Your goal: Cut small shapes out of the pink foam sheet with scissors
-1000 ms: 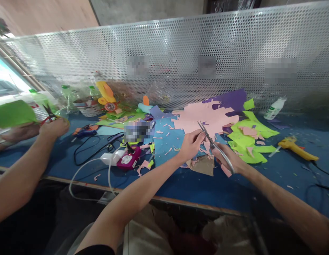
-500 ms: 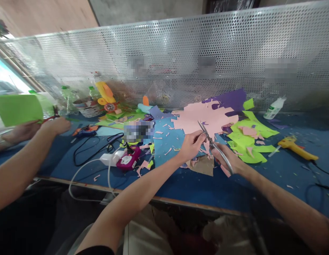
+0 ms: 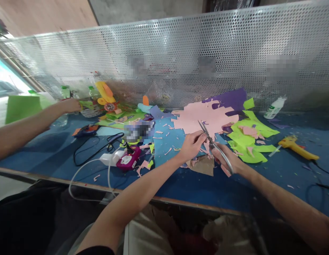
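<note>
My right hand (image 3: 225, 158) is wrapped round the handles of metal scissors (image 3: 211, 141), whose slightly parted blades point up and left over pink paper. The fingers of my left hand (image 3: 193, 143) are pinched together beside the blades; what they hold is too small to make out. Behind both hands lies a large pink sheet (image 3: 198, 117) with jagged edges, partly over a purple sheet (image 3: 233, 101). A blue sheet (image 3: 163, 141) strewn with pink scraps is left of my left hand. Brown cardboard (image 3: 204, 165) lies just below the hands.
Lime-green sheets (image 3: 249, 152), a yellow glue gun (image 3: 299, 148) and a white bottle (image 3: 275, 108) are at right. A magenta power block (image 3: 129, 158) with cables stands left. Another person's arm (image 3: 42, 118) reaches over the table at far left. A perforated metal panel (image 3: 175, 42) rises behind.
The other person's hand at far left has moved right, towards the basket and bottles, and the green sheet there has shifted. My hands and the scissors look almost unmoved.
</note>
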`<state>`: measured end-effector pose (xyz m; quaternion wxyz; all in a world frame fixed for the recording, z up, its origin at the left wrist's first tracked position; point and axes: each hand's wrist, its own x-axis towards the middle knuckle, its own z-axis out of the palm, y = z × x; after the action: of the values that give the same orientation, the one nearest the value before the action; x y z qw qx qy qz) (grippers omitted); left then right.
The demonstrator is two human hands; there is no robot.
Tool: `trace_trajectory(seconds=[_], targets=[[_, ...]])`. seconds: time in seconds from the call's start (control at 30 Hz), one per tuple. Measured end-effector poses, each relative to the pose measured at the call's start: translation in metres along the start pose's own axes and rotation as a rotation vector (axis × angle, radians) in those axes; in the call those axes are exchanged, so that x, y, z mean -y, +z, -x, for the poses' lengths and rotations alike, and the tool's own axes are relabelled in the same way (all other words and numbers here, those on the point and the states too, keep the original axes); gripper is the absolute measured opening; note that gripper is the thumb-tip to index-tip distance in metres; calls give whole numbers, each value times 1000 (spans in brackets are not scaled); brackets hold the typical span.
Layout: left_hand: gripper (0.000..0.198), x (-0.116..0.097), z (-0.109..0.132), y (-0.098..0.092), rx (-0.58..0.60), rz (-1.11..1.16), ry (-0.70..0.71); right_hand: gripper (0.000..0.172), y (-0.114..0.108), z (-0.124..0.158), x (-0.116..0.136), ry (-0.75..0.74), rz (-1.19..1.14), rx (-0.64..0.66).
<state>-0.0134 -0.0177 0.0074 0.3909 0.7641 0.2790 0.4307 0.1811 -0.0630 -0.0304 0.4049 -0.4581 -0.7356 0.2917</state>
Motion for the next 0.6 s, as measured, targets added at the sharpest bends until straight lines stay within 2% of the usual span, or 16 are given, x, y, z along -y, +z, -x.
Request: trace_trajectory(seconds=[0.2,0.37,0.47,0.6], targets=[[42,1,1,2,5,23,-3,45,0,-6,10,69,34,-132],[41,7,1,3,37,-92,30,34,-6,-11,10,30,-119,-339],[41,11,1,3,102,-207,95,27,-9,-12,10,-11,-221,-389],[40,10,1,4,190,-287,89,30,-9,-12,11,-22,-325,-386]])
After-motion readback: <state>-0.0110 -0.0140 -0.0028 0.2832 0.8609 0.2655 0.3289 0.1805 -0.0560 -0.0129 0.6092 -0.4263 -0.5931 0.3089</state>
